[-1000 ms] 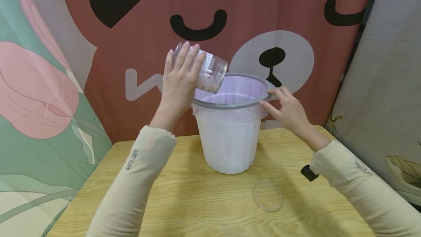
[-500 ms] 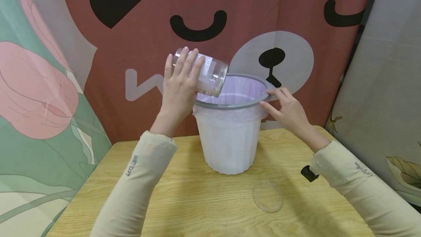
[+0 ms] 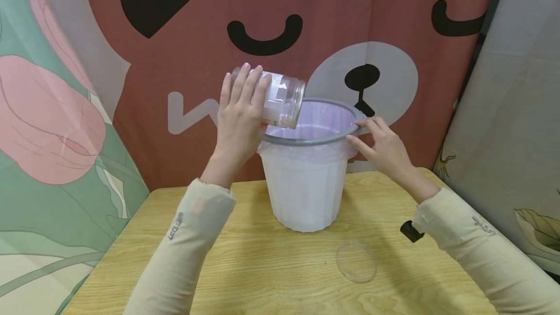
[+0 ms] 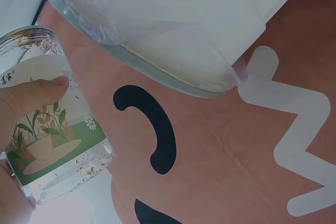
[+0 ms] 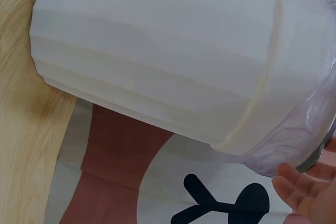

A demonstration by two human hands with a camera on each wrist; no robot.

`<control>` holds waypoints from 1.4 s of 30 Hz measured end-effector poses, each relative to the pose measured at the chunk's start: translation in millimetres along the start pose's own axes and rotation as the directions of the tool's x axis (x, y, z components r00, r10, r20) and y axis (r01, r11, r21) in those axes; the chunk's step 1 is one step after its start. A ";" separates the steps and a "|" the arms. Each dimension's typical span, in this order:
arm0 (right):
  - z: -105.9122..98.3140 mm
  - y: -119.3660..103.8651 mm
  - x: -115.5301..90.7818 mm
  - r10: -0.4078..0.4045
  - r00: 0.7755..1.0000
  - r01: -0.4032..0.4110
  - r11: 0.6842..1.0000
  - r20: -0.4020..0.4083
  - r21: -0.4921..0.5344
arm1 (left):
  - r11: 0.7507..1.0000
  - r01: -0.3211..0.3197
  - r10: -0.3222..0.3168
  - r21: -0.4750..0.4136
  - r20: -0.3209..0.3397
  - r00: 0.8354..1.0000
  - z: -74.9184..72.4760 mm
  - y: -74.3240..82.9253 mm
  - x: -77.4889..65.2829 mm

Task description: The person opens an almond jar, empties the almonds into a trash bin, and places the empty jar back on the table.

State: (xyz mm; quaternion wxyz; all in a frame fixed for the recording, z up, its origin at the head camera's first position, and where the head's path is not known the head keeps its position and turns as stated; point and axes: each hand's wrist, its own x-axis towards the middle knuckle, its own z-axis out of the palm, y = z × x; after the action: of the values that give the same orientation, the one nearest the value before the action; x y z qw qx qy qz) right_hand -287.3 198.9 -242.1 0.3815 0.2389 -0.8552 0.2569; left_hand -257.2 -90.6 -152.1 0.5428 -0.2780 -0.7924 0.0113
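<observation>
In the head view my left hand [image 3: 239, 118] grips a clear glass jar [image 3: 286, 98], tipped on its side with its mouth towards the right, over the left rim of a white trash can [image 3: 304, 186]. In the left wrist view the jar's printed plant label [image 4: 58, 142] shows under my thumb, and small brownish bits cling inside the glass. My right hand [image 3: 385, 147] pinches the can's grey rim at its right side. A thin purplish bag [image 3: 306, 150] lines the can and folds out under that rim. The can's bottom is hidden from the head view.
A clear round lid [image 3: 356, 261] lies flat on the wooden table [image 3: 245, 266] in front of the can. A black piece [image 3: 411, 231] sticks out by the right cuff. Behind the table hangs a reddish-brown curtain [image 3: 337, 8] with a cartoon face.
My left hand has come down slightly with the jar, which now lies closer to level, its mouth a little further right. The right hand, the can and the lid stay put.
</observation>
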 end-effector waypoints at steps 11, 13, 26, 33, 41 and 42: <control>-0.1 0.6 -0.3 -0.004 1.000 0.004 1.000 -0.002 -0.006 | 0.998 0.025 -0.029 -0.051 -0.066 0.997 1.4 5.6 -4.4; -0.2 0.8 -0.4 -0.005 1.000 0.005 1.000 -0.001 -0.009 | 0.998 0.036 -0.040 -0.056 -0.066 0.997 1.0 6.9 -4.8; -0.7 1.7 -0.4 -0.005 1.000 0.005 1.000 0.000 -0.008 | 0.992 0.062 -0.073 -0.106 -0.103 0.992 -0.5 14.9 -7.4; 0.3 1.8 -0.3 -0.009 1.000 0.009 1.000 0.003 -0.010 | 0.980 0.098 -0.121 -0.172 -0.125 0.985 -0.1 17.5 -10.4; 0.5 1.6 -0.5 -0.006 1.000 0.006 1.000 0.001 -0.002 | 0.968 0.119 -0.160 -0.222 -0.176 0.971 -1.2 23.7 -9.1; 0.4 1.8 -0.5 -0.006 1.000 0.006 1.000 0.001 -0.003 | 0.967 0.119 -0.161 -0.225 -0.180 0.970 -1.6 24.8 -8.9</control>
State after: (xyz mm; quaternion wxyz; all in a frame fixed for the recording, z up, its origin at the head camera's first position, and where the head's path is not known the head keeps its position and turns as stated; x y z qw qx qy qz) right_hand -288.4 200.1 -243.2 0.3823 0.2409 -0.8550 0.2544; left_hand -242.9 -74.1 -166.9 0.5851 -0.2775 -0.7491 -0.1397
